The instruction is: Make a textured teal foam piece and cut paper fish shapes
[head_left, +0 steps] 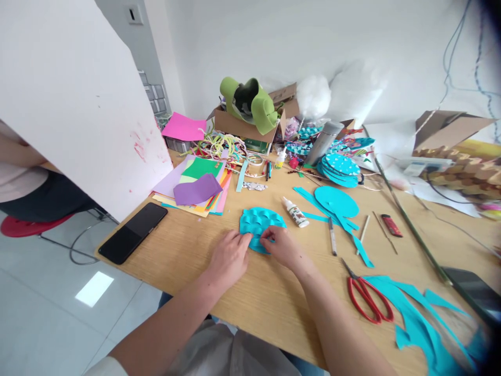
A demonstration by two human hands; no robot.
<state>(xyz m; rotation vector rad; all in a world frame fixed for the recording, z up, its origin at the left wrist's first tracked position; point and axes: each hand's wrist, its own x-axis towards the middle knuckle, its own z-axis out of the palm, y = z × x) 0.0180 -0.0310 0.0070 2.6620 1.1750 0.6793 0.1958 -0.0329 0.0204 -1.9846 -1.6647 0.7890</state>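
A roundish turquoise piece (262, 215) with rows of raised, scale-like flaps lies flat on the table in front of me. My left hand (230, 257) rests at its lower left edge, fingers lying close together with the tips touching it. Over its lower right part, my right hand (282, 246) has thumb and forefinger pinched at a flap; the fingertips partly cover the spot. A white glue bottle (296, 212) lies just beyond the right hand. Further right are a turquoise disc (337, 201) with strips, a pen (332, 237) and red-handled scissors (370, 297).
Left of my hands lie a black phone (133, 232) and stacked coloured sheets (198, 189). Turquoise scraps (422, 318) spread at the right front. A long thin stem (410, 224) crosses the right side. A box with a green cap (250, 104) and a steel flask (324, 143) stand behind.
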